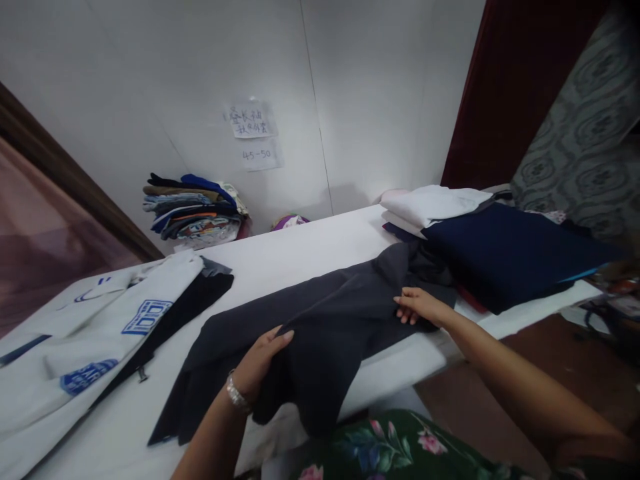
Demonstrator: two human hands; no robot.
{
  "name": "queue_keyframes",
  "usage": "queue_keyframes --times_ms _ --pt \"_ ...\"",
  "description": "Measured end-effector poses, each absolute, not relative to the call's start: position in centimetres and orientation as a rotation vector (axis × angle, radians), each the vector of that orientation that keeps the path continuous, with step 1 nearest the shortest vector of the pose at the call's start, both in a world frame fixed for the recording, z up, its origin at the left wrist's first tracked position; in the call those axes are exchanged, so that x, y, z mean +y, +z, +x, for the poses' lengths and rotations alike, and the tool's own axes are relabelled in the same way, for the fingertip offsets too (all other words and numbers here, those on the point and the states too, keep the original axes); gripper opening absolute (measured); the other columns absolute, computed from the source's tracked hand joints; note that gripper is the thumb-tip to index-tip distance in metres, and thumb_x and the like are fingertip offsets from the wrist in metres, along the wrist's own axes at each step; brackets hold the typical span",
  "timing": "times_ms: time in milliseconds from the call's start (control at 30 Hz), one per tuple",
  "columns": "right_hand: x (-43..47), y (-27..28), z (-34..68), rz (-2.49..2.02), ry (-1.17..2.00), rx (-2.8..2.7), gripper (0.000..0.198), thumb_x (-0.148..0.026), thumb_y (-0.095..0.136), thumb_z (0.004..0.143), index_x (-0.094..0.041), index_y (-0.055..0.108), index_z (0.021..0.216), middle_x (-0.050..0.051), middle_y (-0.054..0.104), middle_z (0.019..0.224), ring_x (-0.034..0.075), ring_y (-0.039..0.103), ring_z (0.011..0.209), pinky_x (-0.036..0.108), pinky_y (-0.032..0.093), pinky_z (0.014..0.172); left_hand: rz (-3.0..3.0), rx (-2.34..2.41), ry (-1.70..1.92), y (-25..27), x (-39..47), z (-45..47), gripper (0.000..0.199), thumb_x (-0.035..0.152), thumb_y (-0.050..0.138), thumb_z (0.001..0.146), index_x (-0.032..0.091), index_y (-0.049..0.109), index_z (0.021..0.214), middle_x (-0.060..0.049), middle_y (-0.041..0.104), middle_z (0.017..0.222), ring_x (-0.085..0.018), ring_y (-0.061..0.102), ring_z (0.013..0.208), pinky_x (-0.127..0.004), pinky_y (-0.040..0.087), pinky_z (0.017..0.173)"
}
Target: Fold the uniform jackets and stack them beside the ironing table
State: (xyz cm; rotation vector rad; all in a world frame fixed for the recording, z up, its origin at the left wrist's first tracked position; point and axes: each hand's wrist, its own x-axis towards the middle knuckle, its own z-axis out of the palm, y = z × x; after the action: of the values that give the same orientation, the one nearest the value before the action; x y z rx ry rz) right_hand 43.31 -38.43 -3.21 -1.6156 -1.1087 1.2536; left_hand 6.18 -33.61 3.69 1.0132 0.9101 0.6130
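Observation:
A dark grey garment [330, 307] lies spread and creased across the white table, and part of it drapes over the front edge. Its exact kind is hard to make out. My left hand [263, 357], with a silvery watch or bracelet at the wrist, is closed on the near edge of the cloth, thumb on top. Farther right, my right hand [417, 307] has its fingers curled together on the same garment, by a bunched fold. Beneath the hands the front part hangs loosely.
White printed garments [110, 340] lie piled at left over black cloth. Folded clothes [197, 207] are stacked against the wall. A navy and white clothes pile [500, 247] stands at right. Handwritten paper notes [253, 120] hang on the wall; a curtain [55, 233] borders the left.

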Motion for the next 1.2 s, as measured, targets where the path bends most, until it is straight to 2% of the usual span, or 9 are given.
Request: queue_keyframes --times_ms 133,267,400,600,733,833,967,1100,1200 --pt "-35.5 -0.1 45.1 -1.807 0.500 -1.358 0.031 -0.050 0.055 0.080 -0.021 0.058 0.070 0.002 0.065 0.066 0.017 0.061 0.061 0.026 0.046 0.053 1.064 0.951 0.534 3.4 -33.9 5.9 0.040 0.039 0.073 0.070 0.016 0.067 0.102 -0.006 0.072 0.089 -0.025 0.067 0.084 -0.037 0.050 0.083" --pt "-30.2 2.2 47.6 -1.909 0.167 -1.421 0.027 -0.039 0.055 0.082 -0.021 0.066 0.098 0.007 0.068 0.103 0.022 0.062 0.093 0.032 0.047 0.082 1.053 0.913 0.502 3.2 -34.9 5.6 0.043 0.040 0.073 0.070 0.017 0.066 0.105 -0.007 0.071 0.093 -0.025 0.066 0.089 -0.039 0.048 0.086" --pt "-26.1 1.6 48.9 -1.994 0.244 -1.666 0.040 -0.038 0.064 0.076 -0.018 0.063 0.111 0.010 0.060 0.123 0.025 0.055 0.112 0.034 0.042 0.094 1.059 0.873 0.439 3.0 -35.8 3.9 0.045 0.039 0.073 0.071 0.019 0.064 0.110 -0.007 0.070 0.096 -0.024 0.065 0.088 -0.039 0.048 0.086" --pt "-26.0 -1.5 50.7 -2.049 0.197 -1.683 0.019 -0.028 0.063 0.075 -0.017 0.065 0.090 0.010 0.065 0.101 0.026 0.058 0.098 0.035 0.043 0.086 1.127 1.024 0.375 1.0 -36.8 1.6 0.034 0.042 0.079 0.061 0.018 0.063 0.078 -0.001 0.065 0.073 -0.015 0.060 0.066 -0.025 0.048 0.065" --pt "-27.6 -2.8 52.2 -2.055 0.151 -1.472 0.021 -0.038 0.059 0.078 -0.020 0.062 0.089 0.003 0.064 0.082 0.020 0.057 0.075 0.029 0.044 0.070 1.294 1.152 0.442 3.5 -36.7 1.1 0.036 0.052 0.073 0.063 0.020 0.060 0.074 0.003 0.058 0.063 -0.011 0.051 0.055 -0.021 0.042 0.053" --pt "-28.3 -3.1 52.7 -2.011 0.170 -1.344 0.031 -0.048 0.057 0.078 -0.020 0.061 0.091 0.001 0.062 0.073 0.017 0.054 0.065 0.027 0.042 0.063 1.669 1.227 0.483 7.9 -34.2 0.7 0.033 0.053 0.066 0.069 0.021 0.063 0.077 0.002 0.060 0.067 -0.014 0.053 0.062 -0.022 0.044 0.058" --pt "-28.2 -3.0 52.4 -1.976 0.173 -1.359 0.038 -0.050 0.053 0.080 -0.020 0.064 0.100 0.006 0.067 0.092 0.021 0.059 0.084 0.030 0.044 0.077 2.141 1.445 0.339 10.9 -26.7 -0.1 0.029 0.048 0.055 0.076 0.022 0.067 0.083 0.000 0.067 0.080 -0.019 0.059 0.077 -0.025 0.045 0.071" --pt "-27.9 -3.2 51.8 -2.041 0.244 -1.366 0.044 -0.053 0.043 0.085 -0.018 0.068 0.095 0.010 0.067 0.101 0.027 0.058 0.099 0.035 0.041 0.087 2.331 1.915 0.004 6.7 -19.7 -0.5 0.027 0.038 0.048 0.083 0.020 0.068 0.089 -0.006 0.069 0.091 -0.022 0.062 0.085 -0.028 0.044 0.073" --pt "-27.9 -3.4 51.9 -2.052 0.281 -1.352 0.048 -0.054 0.039 0.087 -0.017 0.068 0.093 0.010 0.068 0.100 0.027 0.059 0.098 0.035 0.042 0.086 2.275 1.923 -0.128 1.8 -18.5 -0.7 0.034 0.039 0.044 0.086 0.017 0.068 0.097 -0.010 0.068 0.103 -0.022 0.062 0.095 -0.028 0.045 0.079"
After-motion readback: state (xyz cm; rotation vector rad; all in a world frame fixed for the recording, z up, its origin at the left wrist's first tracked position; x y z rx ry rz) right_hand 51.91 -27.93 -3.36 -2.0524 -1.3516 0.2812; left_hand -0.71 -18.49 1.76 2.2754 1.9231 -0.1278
